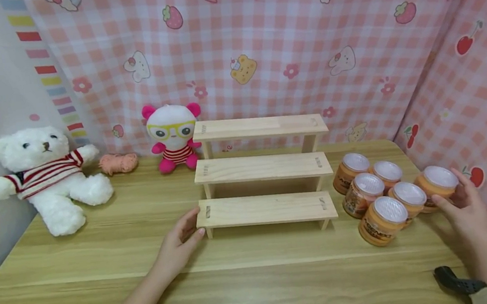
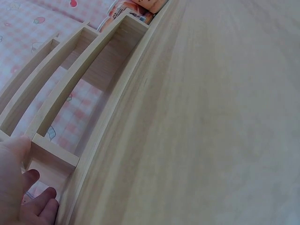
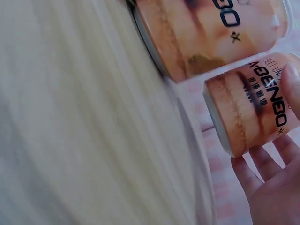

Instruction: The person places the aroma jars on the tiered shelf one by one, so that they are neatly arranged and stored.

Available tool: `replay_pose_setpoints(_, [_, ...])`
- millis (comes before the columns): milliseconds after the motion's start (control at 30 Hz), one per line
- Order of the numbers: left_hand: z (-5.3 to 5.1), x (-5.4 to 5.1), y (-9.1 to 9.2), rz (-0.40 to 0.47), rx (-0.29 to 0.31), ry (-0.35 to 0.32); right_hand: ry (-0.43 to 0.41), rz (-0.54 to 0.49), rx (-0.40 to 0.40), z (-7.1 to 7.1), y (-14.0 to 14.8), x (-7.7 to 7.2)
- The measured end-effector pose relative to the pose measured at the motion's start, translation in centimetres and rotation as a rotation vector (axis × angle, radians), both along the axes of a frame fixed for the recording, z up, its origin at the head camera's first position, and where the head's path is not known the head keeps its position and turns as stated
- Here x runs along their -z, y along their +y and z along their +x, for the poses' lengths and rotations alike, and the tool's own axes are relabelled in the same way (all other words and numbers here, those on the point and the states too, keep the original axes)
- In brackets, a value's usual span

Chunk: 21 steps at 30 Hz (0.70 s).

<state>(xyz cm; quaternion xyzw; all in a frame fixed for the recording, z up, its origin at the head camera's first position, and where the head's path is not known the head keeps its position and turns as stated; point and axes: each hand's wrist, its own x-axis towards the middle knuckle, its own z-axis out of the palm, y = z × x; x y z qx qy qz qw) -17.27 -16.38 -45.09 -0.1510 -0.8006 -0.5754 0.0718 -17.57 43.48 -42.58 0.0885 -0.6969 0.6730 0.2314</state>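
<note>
A three-step wooden display stand (image 1: 268, 208) stands mid-table. At the left end of its lowest step my left hand (image 1: 178, 244) holds the step, with the thumb (image 2: 18, 147) against its corner and the other fingers bent below. Over on the right, my right hand (image 1: 470, 214) grips an orange jar with a clear lid (image 1: 440, 177). The thumb lies on the near side of this jar (image 2: 152, 3) group's outermost one, and the fingers support its far side and base in the right wrist view.
Several similar jars (image 1: 380, 224) cluster right of the stand. A white teddy bear (image 1: 50, 181), a pink yarn bundle (image 1: 118, 163) and a pink-and-white panda plush (image 1: 174, 135) sit along the back left. Checked cloth (image 1: 256, 30) hangs behind the table and along its right side.
</note>
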Motion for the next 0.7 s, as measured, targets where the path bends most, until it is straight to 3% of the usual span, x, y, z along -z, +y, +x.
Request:
replay_pose_setpoints(467, [-0.1,0.0,0.0,0.013,-0.012,-0.010,0.006,-0.017,0.007,1.2,0.2,-3.1])
replay_pose_setpoints(700, [-0.2,0.1,0.1,0.020,-0.015,-0.013,0.033,-0.011,0.106,1.5,-0.9,-4.7])
